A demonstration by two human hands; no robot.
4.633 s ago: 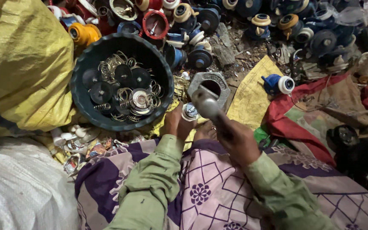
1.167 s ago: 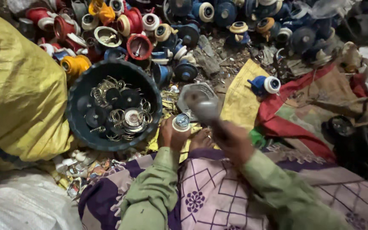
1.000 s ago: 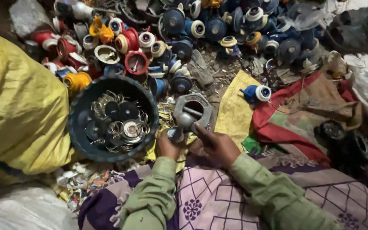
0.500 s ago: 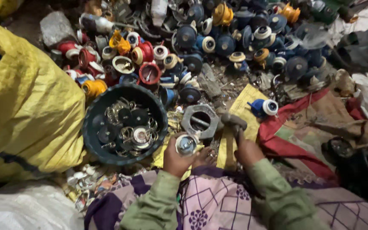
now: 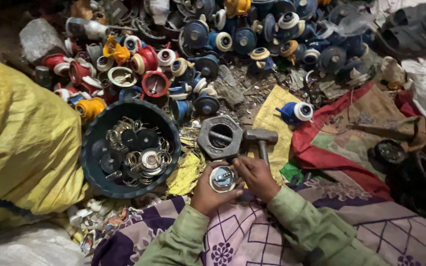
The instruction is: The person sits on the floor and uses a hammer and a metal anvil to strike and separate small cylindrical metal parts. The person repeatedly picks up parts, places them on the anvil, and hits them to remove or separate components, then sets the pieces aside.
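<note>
My left hand (image 5: 207,193) cups a small round metal part (image 5: 223,178) just above my lap. The fingertips of my right hand (image 5: 255,177) pinch at the inside of that same part. A hammer (image 5: 260,138) lies head-up right behind my right hand, and its handle runs under the hand. To the left of the hammer head sits a grey hexagonal metal block (image 5: 219,136) with a round hole. Both sleeves are pale green.
A dark round basin (image 5: 94,170) left of the block holds springs, rings and discs. Behind lies a heap of blue, red and yellow round parts (image 5: 213,44). A yellow sack (image 5: 20,143) fills the left, and red cloth (image 5: 331,152) and a blue-white part (image 5: 296,112) lie to the right.
My right hand swung the hammer near the hexagonal block, then laid it down beside the block and came over to the round part in my left hand.
</note>
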